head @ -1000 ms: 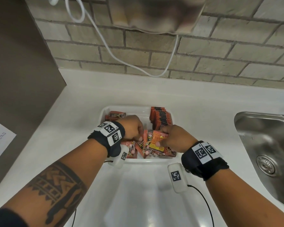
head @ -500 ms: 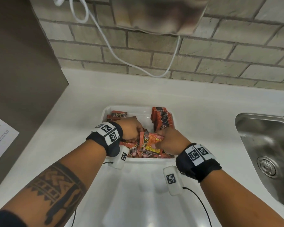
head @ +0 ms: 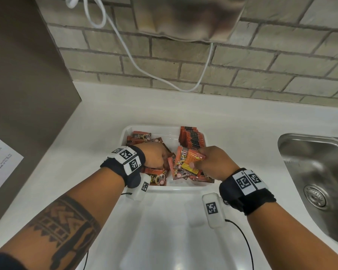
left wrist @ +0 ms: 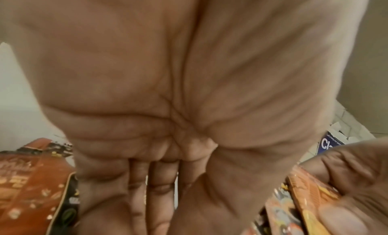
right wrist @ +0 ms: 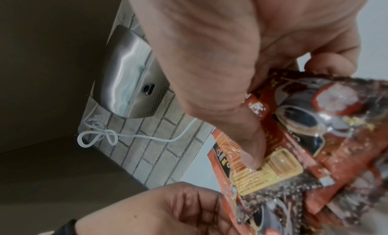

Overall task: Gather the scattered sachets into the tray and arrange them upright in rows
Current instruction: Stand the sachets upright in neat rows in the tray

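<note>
A white tray (head: 125, 133) sits on the counter. A row of red sachets (head: 192, 137) stands upright at its back right, and loose sachets (head: 139, 137) lie flat at the back left and along the front. My right hand (head: 213, 162) grips a bunch of sachets (head: 187, 162) above the tray's right half. In the right wrist view the thumb (right wrist: 247, 139) presses on their front (right wrist: 293, 147). My left hand (head: 156, 156) reaches down into the tray's left half with bent knuckles. Its fingertips are hidden among the sachets (left wrist: 31, 188).
A steel sink (head: 320, 182) is sunk into the counter to the right. A brick wall with a steel hand dryer (head: 187, 16) and its white cable (head: 125, 45) is behind the tray. A brown panel and a paper sheet (head: 0, 162) are on the left.
My right hand has lifted its bunch of sachets a little and tipped it more upright. The left hand stays in the same spot in the tray.
</note>
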A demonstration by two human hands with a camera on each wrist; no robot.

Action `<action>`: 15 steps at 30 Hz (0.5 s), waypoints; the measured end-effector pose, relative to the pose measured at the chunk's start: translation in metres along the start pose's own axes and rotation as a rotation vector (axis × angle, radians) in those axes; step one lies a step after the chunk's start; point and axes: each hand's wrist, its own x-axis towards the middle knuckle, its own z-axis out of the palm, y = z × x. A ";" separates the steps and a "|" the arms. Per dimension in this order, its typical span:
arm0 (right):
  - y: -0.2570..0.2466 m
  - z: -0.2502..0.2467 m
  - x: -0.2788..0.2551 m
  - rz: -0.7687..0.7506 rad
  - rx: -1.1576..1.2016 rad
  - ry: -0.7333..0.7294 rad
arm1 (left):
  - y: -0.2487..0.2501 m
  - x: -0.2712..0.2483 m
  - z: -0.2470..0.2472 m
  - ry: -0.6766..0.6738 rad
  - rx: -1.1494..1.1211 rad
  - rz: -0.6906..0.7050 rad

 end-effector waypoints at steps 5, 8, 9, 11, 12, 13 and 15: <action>0.001 -0.004 -0.001 -0.004 0.116 0.036 | 0.000 -0.003 0.002 0.064 -0.011 0.018; -0.001 -0.006 0.001 -0.009 0.180 0.051 | -0.003 -0.004 0.000 0.129 -0.005 0.009; -0.003 -0.007 0.002 -0.009 0.219 0.053 | -0.003 -0.005 -0.003 0.169 -0.016 -0.004; -0.008 -0.008 0.005 -0.017 0.280 0.066 | -0.005 -0.007 -0.011 0.263 -0.142 -0.028; -0.011 -0.009 0.007 -0.024 0.296 0.074 | -0.008 -0.006 -0.014 0.314 -0.287 -0.029; -0.015 -0.010 0.009 -0.028 0.316 0.078 | -0.010 -0.006 -0.016 0.355 -0.491 -0.011; -0.023 -0.012 0.013 -0.027 0.396 0.080 | -0.010 -0.012 -0.018 0.396 -0.947 0.066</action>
